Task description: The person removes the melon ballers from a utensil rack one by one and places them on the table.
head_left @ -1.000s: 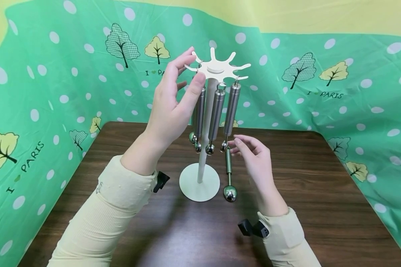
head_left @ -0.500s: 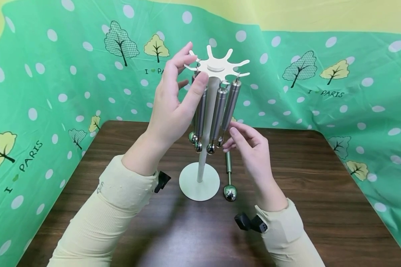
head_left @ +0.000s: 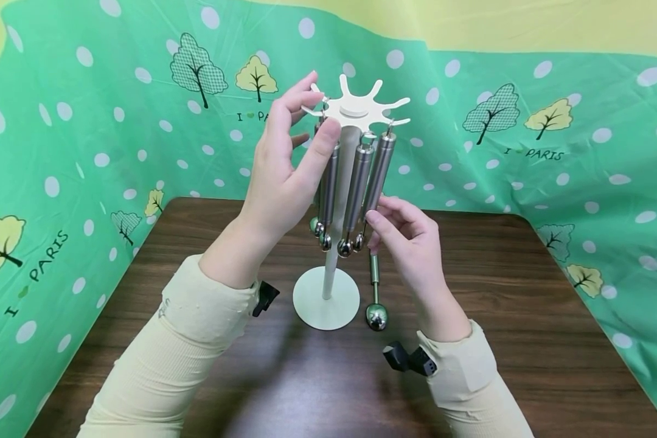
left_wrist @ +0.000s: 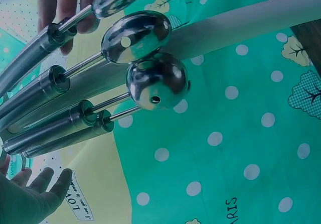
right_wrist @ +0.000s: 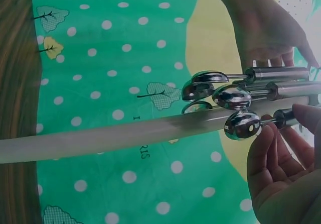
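A white utensil stand [head_left: 326,313] has a round base, a pole and a star-shaped top [head_left: 353,112] with arms. Several small steel spoons hang from the left and front arms. My left hand [head_left: 276,164] holds the top at its left edge, thumb in front and fingers behind. At the right, my right hand [head_left: 413,243] pinches the lower handle of the hanging spoon [head_left: 382,161], which tilts with its bowl [right_wrist: 242,125] toward the pole. Another spoon [head_left: 376,317] lies on the table beside the base, its handle end behind my right fingers.
The dark wooden table [head_left: 525,340] reaches to a green dotted cloth [head_left: 443,140] hung behind and on both sides. Black wrist cameras sit on both cuffs. The hanging spoons stand close together around the pole.
My right hand has risen slightly and moved left, onto the right hanging spoon. That spoon's bowl has swung left toward the others. The top has turned slightly; my left hand stays there.
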The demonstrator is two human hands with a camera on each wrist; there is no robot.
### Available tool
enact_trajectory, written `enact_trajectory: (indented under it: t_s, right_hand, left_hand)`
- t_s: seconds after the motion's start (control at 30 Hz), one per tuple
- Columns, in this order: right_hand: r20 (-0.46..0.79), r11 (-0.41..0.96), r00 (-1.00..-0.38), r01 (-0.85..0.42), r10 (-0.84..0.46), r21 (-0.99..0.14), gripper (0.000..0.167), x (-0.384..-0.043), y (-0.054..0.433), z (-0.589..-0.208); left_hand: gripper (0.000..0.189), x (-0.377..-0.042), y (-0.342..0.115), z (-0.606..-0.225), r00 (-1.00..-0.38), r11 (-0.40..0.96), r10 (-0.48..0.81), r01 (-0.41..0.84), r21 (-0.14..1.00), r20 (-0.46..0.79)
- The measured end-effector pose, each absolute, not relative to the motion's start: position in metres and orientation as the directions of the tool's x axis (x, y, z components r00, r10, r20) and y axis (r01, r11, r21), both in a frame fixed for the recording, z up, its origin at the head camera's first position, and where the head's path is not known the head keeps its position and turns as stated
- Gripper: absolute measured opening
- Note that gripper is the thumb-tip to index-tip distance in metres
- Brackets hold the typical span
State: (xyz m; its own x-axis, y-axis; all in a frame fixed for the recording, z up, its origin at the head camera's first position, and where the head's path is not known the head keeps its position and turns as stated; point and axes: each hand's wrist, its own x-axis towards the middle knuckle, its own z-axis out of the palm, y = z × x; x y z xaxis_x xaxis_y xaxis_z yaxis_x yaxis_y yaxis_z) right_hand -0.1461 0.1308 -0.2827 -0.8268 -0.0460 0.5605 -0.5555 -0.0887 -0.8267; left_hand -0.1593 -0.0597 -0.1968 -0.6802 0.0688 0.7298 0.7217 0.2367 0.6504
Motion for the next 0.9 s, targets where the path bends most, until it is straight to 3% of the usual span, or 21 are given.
enact_trajectory:
  t_s: [0.17,0.5,0.63,0.73,0.9]
  right_hand:
    - [0.599,-0.071,-0.798,-0.595,-0.071,-0.801,0.039,-0.144,0.13,-0.279]
    - [0.567,-0.083,-0.823,-0.562,-0.044,-0.823,0.034,-0.139,0.132,-0.272]
    - [0.601,-0.112,-0.799,-0.595,-0.031,-0.796,0.016,-0.138,0.133,-0.27]
    - [0.623,-0.125,-0.782,-0.617,-0.016,-0.777,0.013,-0.137,0.134,-0.268]
    - [0.647,-0.133,-0.763,-0.642,0.007,-0.755,0.028,-0.134,0.137,-0.264]
  left_hand:
    - [0.033,-0.16,-0.059,-0.197,-0.673,0.218,0.065,0.73,0.648,0.736]
    - [0.032,-0.161,-0.059,-0.198,-0.659,0.183,0.066,0.747,0.64,0.75]
    - [0.036,-0.162,-0.059,-0.198,-0.654,0.202,0.064,0.748,0.632,0.753]
    - [0.039,-0.162,-0.059,-0.198,-0.644,0.208,0.064,0.756,0.621,0.763]
    - [0.04,-0.163,-0.059,-0.198,-0.631,0.194,0.052,0.767,0.612,0.774]
